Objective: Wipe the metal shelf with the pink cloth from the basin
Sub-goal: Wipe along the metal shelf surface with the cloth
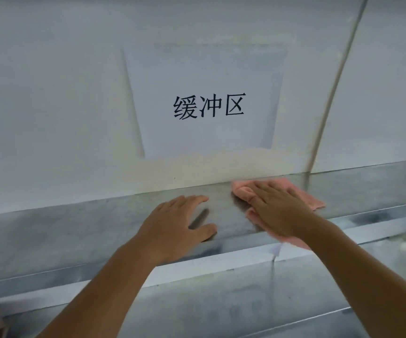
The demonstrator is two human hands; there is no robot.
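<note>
Two bare forearms are seen reaching up from the near edge of the view toward a metal shelf (75, 230) that runs left to right along a white wall (50, 93). The left hand (175, 225) is laid flat and released on the bare metal, its fingers spread, nothing grasped. Just to its right, the right hand (277, 208) is pressed palm-down on the pink cloth (307, 196), which is pinned to the shelf top rather than clenched; the cloth is spread from the front lip of the shelf to the wall behind. A lower ledge of the same metal is seen nearer the viewer. The basin is not in view.

The cloth is judged to be light, soft and limp, likely damp, and prone to bunching: a fold is already raised beside the thumb. It is best controlled from above with a flat palm at its middle, so the edges trail flat. The shelf is judged stiff and slick.

Farther back, a paper sign (207, 103) printed with three black characters is fixed to the wall, and a thin pale pipe (331, 93) is seen rising at the right.
</note>
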